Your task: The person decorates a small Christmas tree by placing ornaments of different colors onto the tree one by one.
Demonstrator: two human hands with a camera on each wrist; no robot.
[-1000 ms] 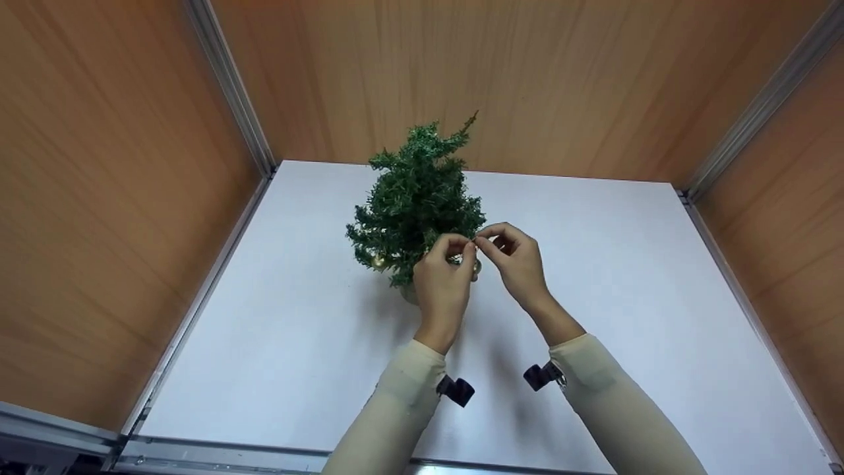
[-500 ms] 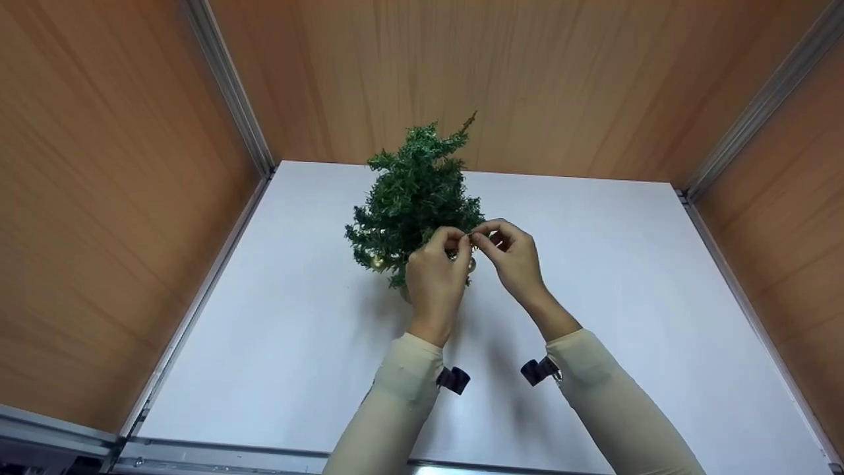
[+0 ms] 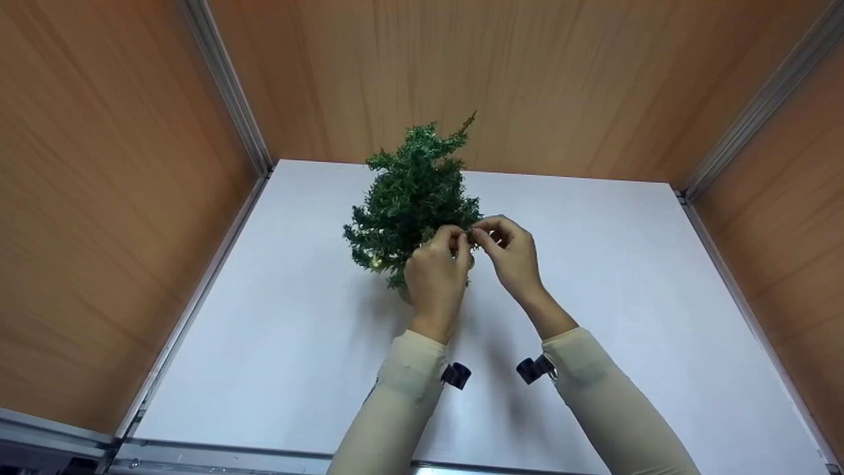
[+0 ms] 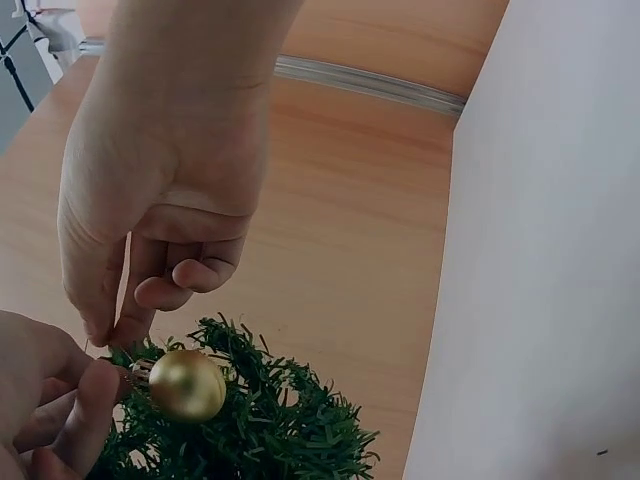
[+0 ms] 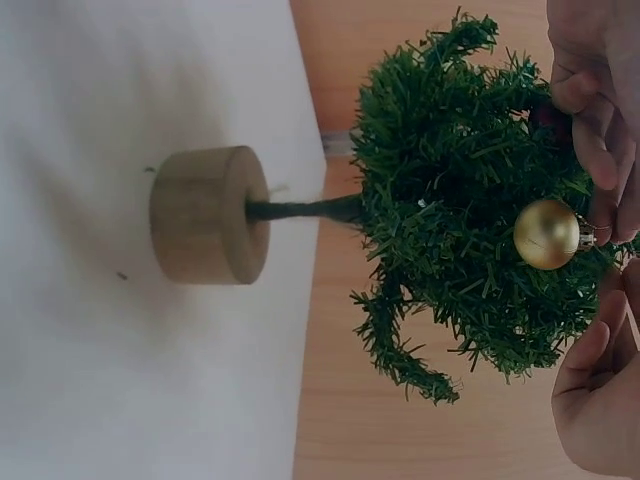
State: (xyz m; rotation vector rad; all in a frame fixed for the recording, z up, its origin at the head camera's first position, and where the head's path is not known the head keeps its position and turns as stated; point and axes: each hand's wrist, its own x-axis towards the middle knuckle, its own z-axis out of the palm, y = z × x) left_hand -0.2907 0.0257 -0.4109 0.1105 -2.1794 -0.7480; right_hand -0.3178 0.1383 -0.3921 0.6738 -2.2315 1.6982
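Observation:
A small artificial Christmas tree [image 3: 412,191] stands on the white table; in the right wrist view its round wooden base [image 5: 200,215] shows. At its lower right side my left hand [image 3: 435,280] and right hand [image 3: 517,264] meet, fingertips pinched almost together. A gold bauble [image 4: 187,385] hangs against the branches by my left fingertips [image 4: 95,390], its cap right at them. My right fingertips [image 4: 100,325] pinch close by, with a fine thread showing beside them. The thread's far part is hidden by the fingers, and I cannot tell which branch it goes round.
Another gold bauble [image 3: 376,262] hangs low on the tree's left. A dark red round thing [image 5: 548,122] sits among the branches near my left hand. Wooden panels [image 3: 527,86] with metal rails enclose the white table [image 3: 277,369] at the back and sides.
Both hands have moved slightly up and left, closer in to the tree, still pinching at the thread. The tree has hardly moved.

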